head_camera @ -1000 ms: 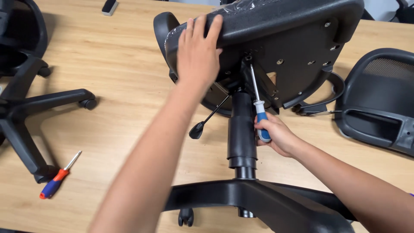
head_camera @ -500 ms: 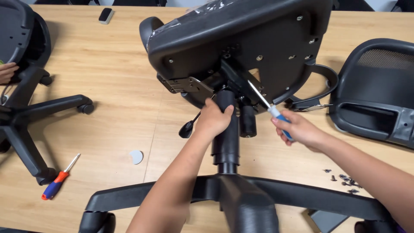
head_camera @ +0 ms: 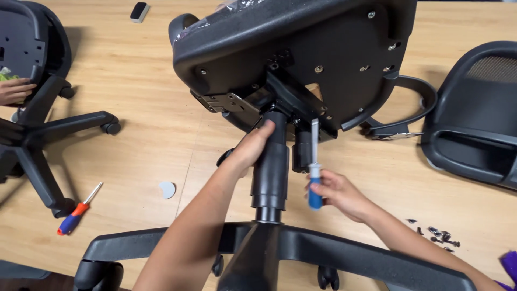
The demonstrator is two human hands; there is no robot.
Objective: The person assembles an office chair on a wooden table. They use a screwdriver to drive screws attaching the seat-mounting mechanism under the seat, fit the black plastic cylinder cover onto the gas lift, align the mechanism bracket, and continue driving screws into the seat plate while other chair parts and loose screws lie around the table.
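Since half a second ago the screwdriver [head_camera: 314, 178] has swung from a slant to nearly upright, its tip now up against the mechanism under the office chair seat [head_camera: 301, 48], and the left hand [head_camera: 252, 151] has slid slightly up the gas lift column [head_camera: 271, 172].

Head view: the left hand's grip is wrapped around the upper column, just below the seat plate. The right hand [head_camera: 336, 195] has its grip pinched on the screwdriver's blue handle, just right of the column. The chair lies tipped on the wooden floor [head_camera: 145, 108], its star base [head_camera: 301, 253] near the bottom edge. To the right lie loose screws [head_camera: 437, 234] and a chair backrest [head_camera: 474, 118]; between them and the column the floor is open. At the left are a red-and-blue screwdriver [head_camera: 78, 210], a second chair base [head_camera: 37, 145] and another person's hand [head_camera: 15, 90].
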